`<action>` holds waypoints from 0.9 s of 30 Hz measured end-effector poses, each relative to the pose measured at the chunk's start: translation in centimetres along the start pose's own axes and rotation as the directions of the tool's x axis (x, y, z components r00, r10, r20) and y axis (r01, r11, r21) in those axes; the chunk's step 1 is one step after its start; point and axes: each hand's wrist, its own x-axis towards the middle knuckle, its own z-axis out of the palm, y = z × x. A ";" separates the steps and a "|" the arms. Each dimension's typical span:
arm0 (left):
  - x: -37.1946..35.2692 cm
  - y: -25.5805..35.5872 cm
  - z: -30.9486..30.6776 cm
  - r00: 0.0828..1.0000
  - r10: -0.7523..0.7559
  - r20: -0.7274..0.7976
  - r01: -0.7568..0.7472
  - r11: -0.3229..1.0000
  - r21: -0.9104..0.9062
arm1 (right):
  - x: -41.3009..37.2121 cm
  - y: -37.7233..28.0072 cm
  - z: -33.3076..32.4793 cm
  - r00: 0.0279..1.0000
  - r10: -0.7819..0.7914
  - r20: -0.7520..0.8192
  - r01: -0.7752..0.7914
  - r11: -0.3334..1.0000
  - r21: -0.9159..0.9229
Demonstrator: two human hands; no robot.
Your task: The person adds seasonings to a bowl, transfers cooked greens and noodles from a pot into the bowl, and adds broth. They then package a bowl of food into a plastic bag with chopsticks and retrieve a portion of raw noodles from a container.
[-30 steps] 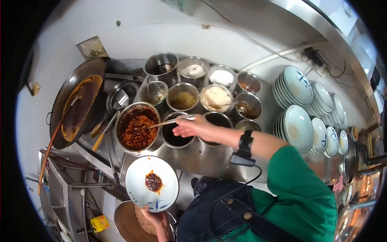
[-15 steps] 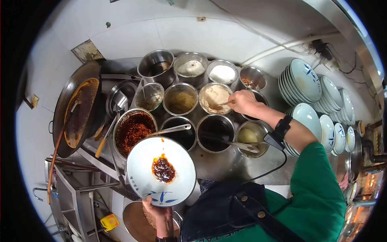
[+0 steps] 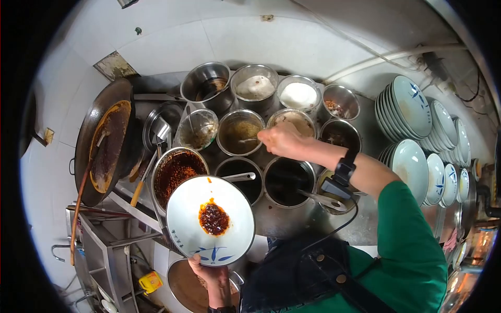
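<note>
Holding a white bowl [image 3: 183, 221] from underneath, the left hand [image 3: 210, 272] has its fingers curled around the near rim. The bowl hangs just off the near edge of the counter [image 3: 284, 223], tilted towards the camera, with a dollop of dark red chili paste [image 3: 214, 219] at its middle. The right hand [image 3: 283, 140] reaches over the middle row of pots, fingers closed on a small spoon [image 3: 248, 140]. The spoon's handle runs roughly sideways along the counter, and its tip dips into a pot of yellowish seasoning [image 3: 240, 111]. From those fingers the bowl lies nearer and to the left, past a pot of dark sauce [image 3: 288, 160] and beside the chili pot [image 3: 154, 180].
</note>
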 end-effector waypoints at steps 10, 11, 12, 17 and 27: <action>0.5 -0.1 1.5 0.997 -0.074 0.002 0.074 0.997 -0.004 | -1.1 0.8 -2.9 0.737 0.646 0.201 -0.586 0.461 0.666; 0.8 -0.2 1.6 0.995 -0.093 0.025 0.092 0.996 0.013 | -1.5 0.7 -3.8 0.743 0.644 0.183 -0.552 0.435 0.712; 1.0 -0.3 1.7 0.993 -0.112 0.048 0.111 0.993 0.030 | -1.9 0.4 -4.8 0.748 0.642 0.165 -0.515 0.407 0.754; 2.0 -1.3 4.1 0.975 -0.198 0.102 0.194 0.980 0.049 | -4.6 -5.7 -10.8 0.848 0.527 0.053 -0.389 0.553 0.737; 1.4 -3.1 7.8 0.961 -0.218 0.168 0.205 0.975 0.089 | -9.6 4.4 -4.1 0.956 0.201 -0.212 -0.192 0.980 0.062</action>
